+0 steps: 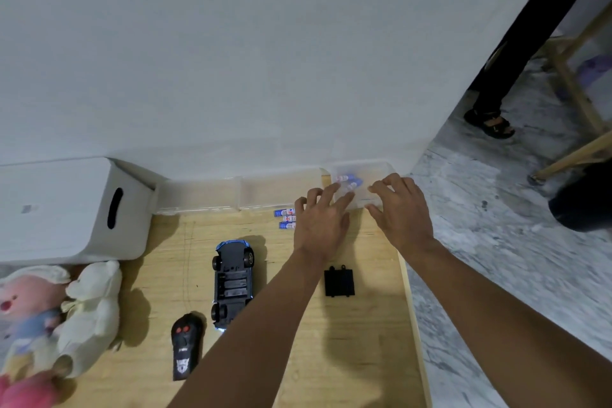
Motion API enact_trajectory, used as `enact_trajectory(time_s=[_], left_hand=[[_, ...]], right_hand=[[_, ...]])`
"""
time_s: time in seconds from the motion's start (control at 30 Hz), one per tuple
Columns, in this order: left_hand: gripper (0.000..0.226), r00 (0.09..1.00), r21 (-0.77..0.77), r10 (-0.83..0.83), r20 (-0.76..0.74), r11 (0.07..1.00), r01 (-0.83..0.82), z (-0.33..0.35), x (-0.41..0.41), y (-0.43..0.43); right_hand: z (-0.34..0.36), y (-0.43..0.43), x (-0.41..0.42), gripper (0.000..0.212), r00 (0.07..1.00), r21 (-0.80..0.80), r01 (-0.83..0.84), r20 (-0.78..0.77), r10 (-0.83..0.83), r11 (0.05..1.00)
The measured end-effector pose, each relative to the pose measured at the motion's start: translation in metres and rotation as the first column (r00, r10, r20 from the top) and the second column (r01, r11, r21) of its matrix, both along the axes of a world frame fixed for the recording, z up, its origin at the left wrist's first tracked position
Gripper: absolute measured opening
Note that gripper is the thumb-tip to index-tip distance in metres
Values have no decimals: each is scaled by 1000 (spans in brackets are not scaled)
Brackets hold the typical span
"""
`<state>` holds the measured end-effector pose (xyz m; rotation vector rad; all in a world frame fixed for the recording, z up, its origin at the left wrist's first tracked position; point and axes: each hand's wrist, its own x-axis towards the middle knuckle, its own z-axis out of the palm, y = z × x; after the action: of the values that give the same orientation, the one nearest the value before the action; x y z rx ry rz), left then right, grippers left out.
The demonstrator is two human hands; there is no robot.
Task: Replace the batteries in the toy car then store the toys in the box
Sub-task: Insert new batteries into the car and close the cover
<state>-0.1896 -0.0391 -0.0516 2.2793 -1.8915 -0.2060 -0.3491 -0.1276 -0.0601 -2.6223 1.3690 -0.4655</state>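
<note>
The blue toy car lies upside down on the wooden table, its battery bay open and empty. Its black battery cover lies to the right. Three loose batteries lie near the back edge, just left of my left hand. A small clear container at the back right holds a few more batteries. My left hand's fingers rest at its front left; my right hand hovers at its front right, fingers spread. A black remote control lies near the front.
A white storage box with a handle slot stands at the back left. Plush toys lie at the left edge. Clear containers line the wall. A person's leg and sandal, and wooden furniture legs, are on the floor to the right.
</note>
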Motion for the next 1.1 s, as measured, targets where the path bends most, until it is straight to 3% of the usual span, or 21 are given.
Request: enact_trajectory(time_s=[0.1,0.2,0.3,0.43,0.5,0.6,0.67,0.77,0.93,1.1], left_hand=[[69,986,181,-69,-154,979,96,17,8,9],[72,913,104,-82,-399,986,134,34,29,39],[61,861,2,-4,-508,1000,6,43,68,87],[53,857,3,174,-485,980,-198,42,131,155],[65,835,108,268,-482,963,-246,38,156,182],[90,708,361,396,-584,908,-210,35,173,203],[102,626,429,416,-659,892,-140,30,176,206],[108,533,414,366,-763,910,-32,17,172,205],[124,504,387,339,-794,922,-11,0,165,206],[124,477,380,335,-812,925,-3,-4,167,204]], right_hand=[[12,3,9,44,988,42,28,-153,-22,999],[25,19,16,45,986,63,59,-160,-49,996],[31,51,27,36,998,53,-59,-31,61,997],[34,88,60,34,956,249,-265,-60,288,932],[32,100,81,36,937,353,-289,-86,338,890],[26,107,114,44,913,413,-289,-150,378,864],[18,107,132,50,901,412,-264,-217,375,872],[3,105,147,52,893,366,-207,-307,328,907],[-15,109,153,45,935,220,-161,-278,220,962],[-23,113,148,21,942,171,-72,-312,124,983]])
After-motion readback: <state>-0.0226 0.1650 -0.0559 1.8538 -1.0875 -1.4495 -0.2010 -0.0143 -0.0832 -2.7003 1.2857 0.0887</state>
